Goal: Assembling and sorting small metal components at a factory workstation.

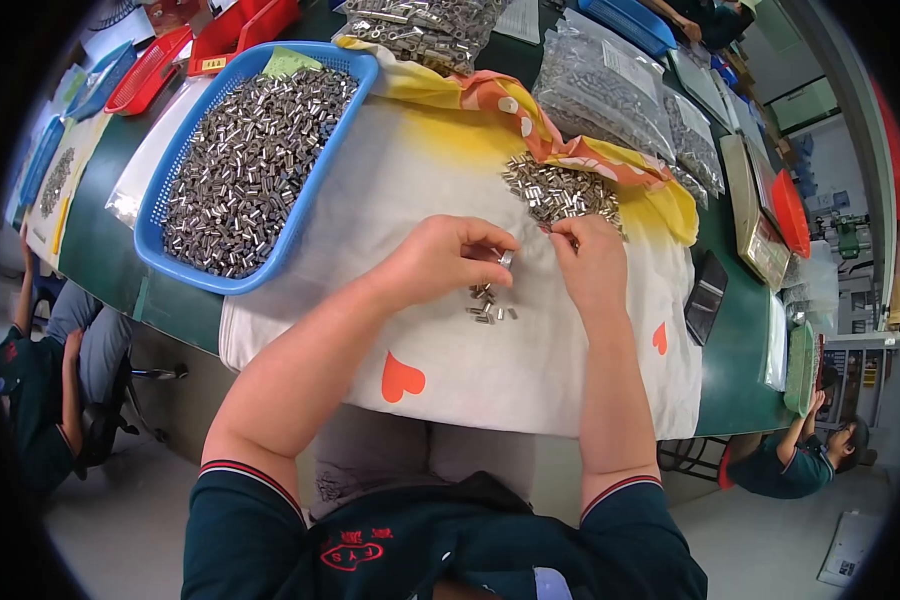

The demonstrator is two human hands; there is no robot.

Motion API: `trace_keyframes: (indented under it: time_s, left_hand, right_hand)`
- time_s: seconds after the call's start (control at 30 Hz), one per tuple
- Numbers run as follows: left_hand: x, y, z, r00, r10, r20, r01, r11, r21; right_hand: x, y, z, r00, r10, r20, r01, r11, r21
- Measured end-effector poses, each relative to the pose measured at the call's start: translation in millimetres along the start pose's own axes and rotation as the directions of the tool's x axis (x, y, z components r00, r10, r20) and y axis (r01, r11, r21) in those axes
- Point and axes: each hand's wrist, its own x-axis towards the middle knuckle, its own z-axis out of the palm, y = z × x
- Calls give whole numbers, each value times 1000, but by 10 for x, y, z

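Note:
My left hand (445, 260) is curled above the cloth, thumb and fingers closed on small metal sleeves (507, 259). Below it lies a small cluster of loose metal sleeves (483, 308). My right hand (592, 262) has its fingertips pinched together at the near edge of a larger pile of shiny metal sleeves (550, 190). Whatever is between those fingertips is too small to make out. Both hands work over a white cloth (320, 330) printed with orange hearts.
A blue basket (150, 235) full of metal sleeves stands at the left. Behind the pile runs a rumpled yellow-and-orange cloth edge (530, 120), with bagged metal parts (600, 90) beyond. A dark wallet-like item (706, 298) lies right. Other people sit at both sides.

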Motion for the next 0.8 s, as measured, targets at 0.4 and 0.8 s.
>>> trace_keyframes:
  time_s: [0.4,0.8]
  left_hand:
    - [23,-25,-11,999,-35,-14,34,998,-50]
    - [63,-86,-51,998,20,-57,-31,979,-201]
  right_hand:
    - [46,-45,130,996,-88,9,88,993,-80]
    - [-77,-256,18,998,27,62,-43,964,263]
